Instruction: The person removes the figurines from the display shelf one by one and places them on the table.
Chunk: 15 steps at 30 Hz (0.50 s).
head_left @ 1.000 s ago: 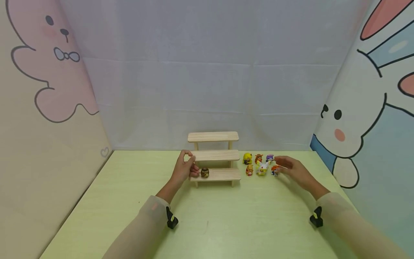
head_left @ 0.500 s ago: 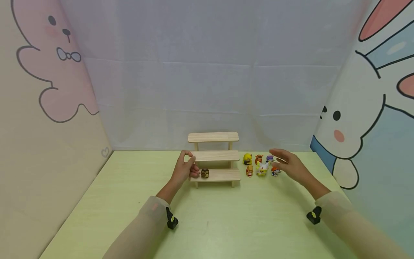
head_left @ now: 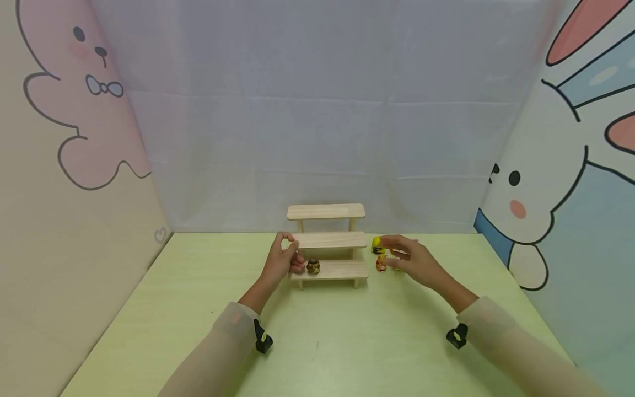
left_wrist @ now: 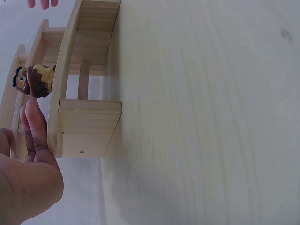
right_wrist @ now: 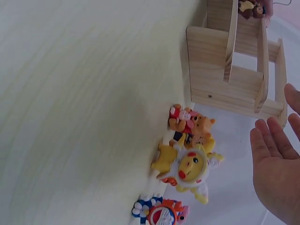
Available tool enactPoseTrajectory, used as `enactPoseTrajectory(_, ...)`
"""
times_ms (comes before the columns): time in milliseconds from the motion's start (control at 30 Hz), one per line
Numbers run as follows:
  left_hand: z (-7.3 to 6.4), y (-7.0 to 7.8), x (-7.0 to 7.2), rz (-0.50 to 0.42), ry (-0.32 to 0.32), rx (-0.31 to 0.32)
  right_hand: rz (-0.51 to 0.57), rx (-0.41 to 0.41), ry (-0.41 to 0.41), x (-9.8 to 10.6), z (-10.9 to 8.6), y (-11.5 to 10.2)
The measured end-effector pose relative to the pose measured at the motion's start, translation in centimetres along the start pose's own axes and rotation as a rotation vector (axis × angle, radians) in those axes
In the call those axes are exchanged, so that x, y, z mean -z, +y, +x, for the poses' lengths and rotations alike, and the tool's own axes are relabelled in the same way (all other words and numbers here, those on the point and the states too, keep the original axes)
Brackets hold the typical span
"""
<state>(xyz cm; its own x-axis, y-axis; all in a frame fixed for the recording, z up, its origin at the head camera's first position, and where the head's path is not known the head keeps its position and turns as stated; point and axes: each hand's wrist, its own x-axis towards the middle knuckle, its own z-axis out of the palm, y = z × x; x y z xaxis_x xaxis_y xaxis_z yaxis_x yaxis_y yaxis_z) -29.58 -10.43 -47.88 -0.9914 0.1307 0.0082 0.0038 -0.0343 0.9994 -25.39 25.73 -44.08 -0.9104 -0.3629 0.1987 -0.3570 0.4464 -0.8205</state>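
A brown-and-cream owl figurine [head_left: 313, 267] stands on the lowest board of a three-step wooden display shelf [head_left: 324, 241], near its left end. My left hand [head_left: 279, 260] is at that end, thumb and index finger bent toward each other but holding nothing. Two of its fingers [left_wrist: 36, 124] lie straight beside the owl, close to or touching it. My right hand [head_left: 416, 263] hovers, empty and with loosely extended fingers, over the figurines right of the shelf. Below it are an orange bear figurine [right_wrist: 201, 124] and a yellow figurine in a white hood [right_wrist: 190, 168].
A yellow figurine [head_left: 377, 246] sits beside the shelf's right side. A blue, white and red figurine [right_wrist: 161, 213] stands farther right, hidden by my hand in the head view. The pale table [head_left: 317, 342] meets a white cloth backdrop [head_left: 317, 132] behind the shelf.
My right hand has moved left from the rightmost figurines to above the ones nearer the shelf, now covering several in the head view. My left hand and the owl have stayed put.
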Motion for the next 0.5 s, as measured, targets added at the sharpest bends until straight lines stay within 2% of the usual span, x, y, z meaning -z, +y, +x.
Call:
enactPoseTrajectory(100,0.0,0.0,0.1,-0.001,-0.006,-0.004,0.027,0.026,-0.032,-1.3,0.3,-0.4)
enactPoseTrajectory(500,0.3,-0.1,0.2,0.0,-0.024,0.007,0.021,0.075,-0.109,-6.2,2.0,-0.8)
